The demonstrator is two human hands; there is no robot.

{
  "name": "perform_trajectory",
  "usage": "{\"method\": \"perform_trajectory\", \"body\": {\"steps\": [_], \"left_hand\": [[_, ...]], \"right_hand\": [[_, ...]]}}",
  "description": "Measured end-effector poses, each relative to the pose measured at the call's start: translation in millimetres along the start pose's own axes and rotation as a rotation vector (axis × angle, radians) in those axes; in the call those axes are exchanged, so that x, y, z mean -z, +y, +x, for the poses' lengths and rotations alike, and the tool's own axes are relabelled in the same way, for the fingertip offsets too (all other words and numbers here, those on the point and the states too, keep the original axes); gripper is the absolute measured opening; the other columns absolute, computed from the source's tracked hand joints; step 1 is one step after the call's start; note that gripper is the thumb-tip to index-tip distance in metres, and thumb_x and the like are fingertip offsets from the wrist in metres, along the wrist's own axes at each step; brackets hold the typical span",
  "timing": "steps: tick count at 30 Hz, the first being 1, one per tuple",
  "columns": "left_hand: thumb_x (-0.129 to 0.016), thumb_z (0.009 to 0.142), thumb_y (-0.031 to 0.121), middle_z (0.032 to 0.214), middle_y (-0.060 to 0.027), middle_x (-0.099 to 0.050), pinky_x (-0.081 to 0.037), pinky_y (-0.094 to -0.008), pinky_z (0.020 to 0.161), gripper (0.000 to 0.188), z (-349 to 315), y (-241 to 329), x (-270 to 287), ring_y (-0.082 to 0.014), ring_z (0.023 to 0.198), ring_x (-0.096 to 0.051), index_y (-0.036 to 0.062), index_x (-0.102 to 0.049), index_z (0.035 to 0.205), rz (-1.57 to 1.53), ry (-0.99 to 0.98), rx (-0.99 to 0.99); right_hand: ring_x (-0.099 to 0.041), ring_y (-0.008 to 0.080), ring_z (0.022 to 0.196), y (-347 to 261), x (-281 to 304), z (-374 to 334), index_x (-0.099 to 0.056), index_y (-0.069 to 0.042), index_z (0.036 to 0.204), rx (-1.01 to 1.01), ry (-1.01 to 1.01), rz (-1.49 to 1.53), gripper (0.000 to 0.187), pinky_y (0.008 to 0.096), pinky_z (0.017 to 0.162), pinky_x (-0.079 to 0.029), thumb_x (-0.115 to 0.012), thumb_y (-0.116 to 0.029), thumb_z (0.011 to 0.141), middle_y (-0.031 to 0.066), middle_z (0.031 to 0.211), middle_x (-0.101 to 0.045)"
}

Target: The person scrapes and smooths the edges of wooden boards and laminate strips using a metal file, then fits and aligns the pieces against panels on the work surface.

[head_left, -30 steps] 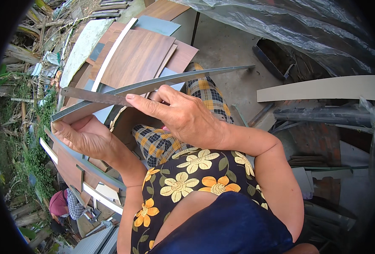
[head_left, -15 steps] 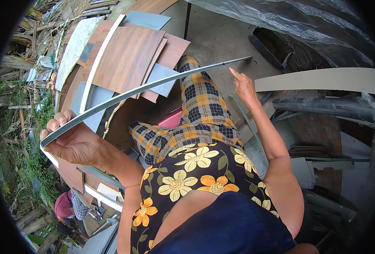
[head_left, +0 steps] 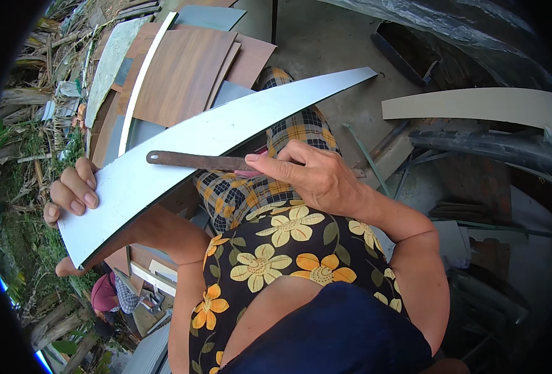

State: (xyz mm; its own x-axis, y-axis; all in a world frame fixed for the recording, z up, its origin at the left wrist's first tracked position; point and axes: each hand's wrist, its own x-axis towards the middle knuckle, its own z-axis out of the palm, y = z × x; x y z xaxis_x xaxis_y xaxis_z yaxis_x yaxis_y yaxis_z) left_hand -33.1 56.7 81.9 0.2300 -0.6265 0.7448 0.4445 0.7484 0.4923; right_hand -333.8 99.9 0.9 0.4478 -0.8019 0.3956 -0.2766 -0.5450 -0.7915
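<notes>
Pale grey curved panel strip [head_left: 213, 134], tapered, perhaps laminate

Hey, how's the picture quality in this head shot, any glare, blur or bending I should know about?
Head view: even daylight, no hard glare; the pale curved panel is bright but not washed out. The left hand, right hand and rusty flat tool are sharp. Fisheye bends straight edges near the rim, and black corners frame the picture.

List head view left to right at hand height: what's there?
left hand → pale curved tapered panel strip → rusty flat metal tool → right hand → curved off-white board on the ground.
</notes>
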Motion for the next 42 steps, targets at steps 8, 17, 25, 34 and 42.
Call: {"method": "perform_trajectory", "body": {"steps": [8,17,25,34,42], "left_hand": [[-0.051,0.081,0.076,0.071,-0.0033,-0.049,-0.033,-0.0313,0.066,0.074,-2,2,-3,-0.0152,0.063,-0.048,0.0036,-0.063,0.090,-0.012,0.048,-0.012],[-0.051,0.085,0.062,0.068,-0.0044,-0.045,-0.032,-0.0322,0.063,0.060,-1,-2,1,-0.0152,0.058,-0.044,0.0028,-0.058,0.089,0.032,0.115,-0.040],[-0.053,0.085,0.041,0.058,0.0018,-0.045,-0.032,-0.0311,0.061,0.029,9,10,1,-0.0112,0.048,-0.044,0.0135,-0.055,0.076,-0.072,-0.077,0.070],[-0.056,0.081,0.036,0.054,0.0050,-0.046,-0.032,-0.0302,0.064,0.022,5,17,-15,-0.0102,0.046,-0.043,0.0161,-0.055,0.071,-0.132,-0.231,0.121],[-0.053,0.087,0.039,0.054,0.0026,-0.047,-0.034,-0.0299,0.065,0.028,5,18,-11,-0.0110,0.046,-0.045,0.0166,-0.050,0.070,-0.133,-0.263,0.103]], "right_hand": [[-0.055,0.0194,0.069,94,-9,-53,-0.056,-0.016,0.137,-0.307,0.081,-0.060,0.057,0.0308,0.071,-0.048,-0.051,0.011,0.087,0.0091,0.078,-0.051],[-0.056,0.0306,0.072,221,11,-114,-0.057,-0.015,0.135,-0.654,0.197,-0.267,0.048,0.0378,0.073,-0.048,-0.049,0.001,0.091,0.0167,0.079,-0.054],[-0.056,0.0204,0.070,65,21,-18,-0.060,-0.016,0.133,-0.284,0.142,-0.103,0.054,0.0283,0.068,-0.047,-0.052,0.010,0.086,0.0093,0.080,-0.056],[-0.056,0.0200,0.069,23,-1,7,-0.059,-0.016,0.135,-0.019,-0.051,0.062,0.064,0.0301,0.065,-0.048,-0.055,0.015,0.079,0.0082,0.081,-0.056],[-0.053,0.0178,0.070,107,1,-30,-0.057,-0.017,0.137,-0.371,0.088,-0.079,0.057,0.0288,0.069,-0.047,-0.050,0.010,0.088,0.0083,0.077,-0.050]]}}
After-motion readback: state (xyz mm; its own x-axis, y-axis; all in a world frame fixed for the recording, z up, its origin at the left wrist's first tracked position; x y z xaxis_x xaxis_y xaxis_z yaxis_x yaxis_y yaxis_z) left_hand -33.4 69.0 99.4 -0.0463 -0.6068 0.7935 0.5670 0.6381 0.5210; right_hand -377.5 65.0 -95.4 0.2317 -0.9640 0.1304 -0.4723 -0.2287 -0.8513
